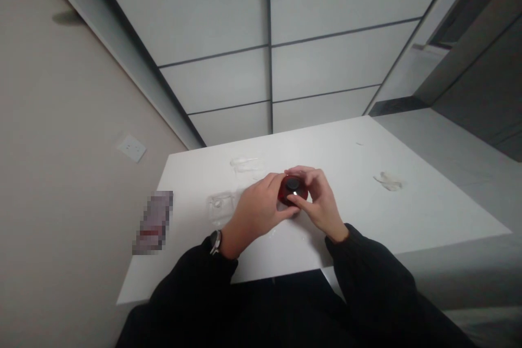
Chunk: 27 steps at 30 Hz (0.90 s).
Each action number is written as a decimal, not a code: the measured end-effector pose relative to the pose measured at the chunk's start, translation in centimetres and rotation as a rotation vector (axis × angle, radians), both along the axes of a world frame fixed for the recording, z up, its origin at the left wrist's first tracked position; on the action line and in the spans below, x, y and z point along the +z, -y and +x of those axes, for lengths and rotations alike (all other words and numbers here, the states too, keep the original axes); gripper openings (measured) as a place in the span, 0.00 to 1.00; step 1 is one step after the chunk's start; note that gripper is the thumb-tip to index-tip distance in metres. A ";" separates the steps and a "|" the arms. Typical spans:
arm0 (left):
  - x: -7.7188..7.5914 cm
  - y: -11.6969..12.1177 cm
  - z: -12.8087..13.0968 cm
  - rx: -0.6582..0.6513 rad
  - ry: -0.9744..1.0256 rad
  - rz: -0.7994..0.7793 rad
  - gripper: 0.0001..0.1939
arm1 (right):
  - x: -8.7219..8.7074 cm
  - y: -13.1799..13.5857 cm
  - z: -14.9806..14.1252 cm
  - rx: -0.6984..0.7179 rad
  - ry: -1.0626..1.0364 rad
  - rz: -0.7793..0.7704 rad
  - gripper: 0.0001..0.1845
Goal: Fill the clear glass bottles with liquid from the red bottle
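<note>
Right now, the person's left hand is cupping a small round red container from one side, its fingers curled closed around the body, while the right hand is closing in from the other side, with its fingers arching over the top and its thumb pressing beside a dark round cap. Both hands are gripping the container, which is sitting near the middle of the white bench; whether it is touching the surface cannot be told. The step in hand is judged to be working at the cap, and the grip seems to call for a firm left hand and careful right fingers. Clear plastic pieces are lying just left of the hands, a watch is circling the left wrist, and a pixelated object is resting at the bench's left edge.
</note>
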State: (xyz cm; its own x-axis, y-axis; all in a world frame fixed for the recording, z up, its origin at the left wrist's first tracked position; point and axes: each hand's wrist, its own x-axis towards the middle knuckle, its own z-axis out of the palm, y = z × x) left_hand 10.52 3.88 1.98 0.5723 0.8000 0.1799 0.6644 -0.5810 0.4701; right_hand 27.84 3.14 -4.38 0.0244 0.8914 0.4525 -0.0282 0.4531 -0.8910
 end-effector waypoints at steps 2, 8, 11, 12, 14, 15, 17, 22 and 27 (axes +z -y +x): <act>0.4 -0.5 0.2 -0.004 -0.036 0.007 0.24 | 0.0 -0.5 -0.2 0.029 0.063 -0.028 0.18; 4.0 -6.0 -3.3 -0.170 -0.275 -0.075 0.31 | -0.6 -2.6 -1.0 0.032 0.018 -0.003 0.13; 4.6 -11.7 -7.4 -0.018 -0.336 -0.079 0.25 | -0.9 -3.0 -1.2 0.037 0.026 0.002 0.12; 4.2 -13.4 -8.6 0.006 -0.391 -0.125 0.23 | -1.0 -3.1 -1.2 0.039 0.023 -0.003 0.12; 2.8 -16.0 -10.5 -0.001 -0.446 -0.186 0.20 | -1.1 -3.1 -1.2 0.040 0.017 -0.019 0.13; 1.8 -16.8 -11.1 -0.013 -0.457 -0.202 0.19 | -1.2 -3.0 -1.1 0.042 0.017 -0.032 0.14; -0.3 -17.5 -11.8 -0.007 -0.451 -0.202 0.19 | -1.3 -2.9 -1.0 0.052 0.017 -0.056 0.20; -3.2 -17.4 -11.9 0.089 -0.366 -0.156 0.16 | -1.0 -2.6 -0.8 0.034 0.001 0.013 0.36; -1.1 -16.8 -12.5 0.165 -0.266 -0.079 0.14 | -0.1 -2.5 -0.4 -0.167 -0.013 0.180 0.28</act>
